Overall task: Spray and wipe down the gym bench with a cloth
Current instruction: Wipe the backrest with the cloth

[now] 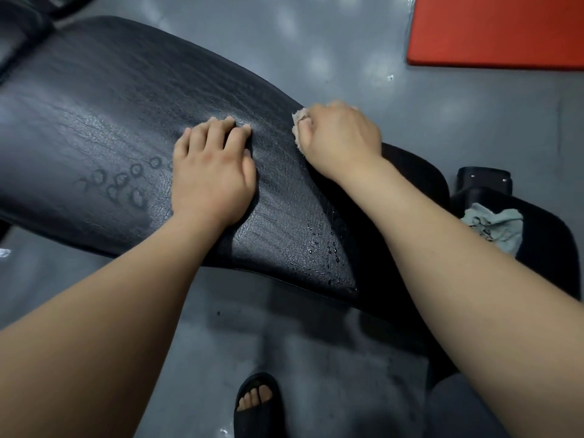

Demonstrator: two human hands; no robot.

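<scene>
Where droplets (328,246) bead, the black bench (110,105) spans grey floor (316,42).

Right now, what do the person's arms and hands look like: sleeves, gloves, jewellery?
The left forearm and right forearm are bare, with no sleeves in view. The left hand and right hand wear no gloves, and no rings, watch or wristbands show. No markings are visible.

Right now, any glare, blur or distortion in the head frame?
Head view: pale sheen on the wet bench left of the left hand; soft light reflections on the floor; wide-angle lens bows the bench edges; right hand and its cloth slightly soft; dark shadow on the floor below the bench.
</scene>
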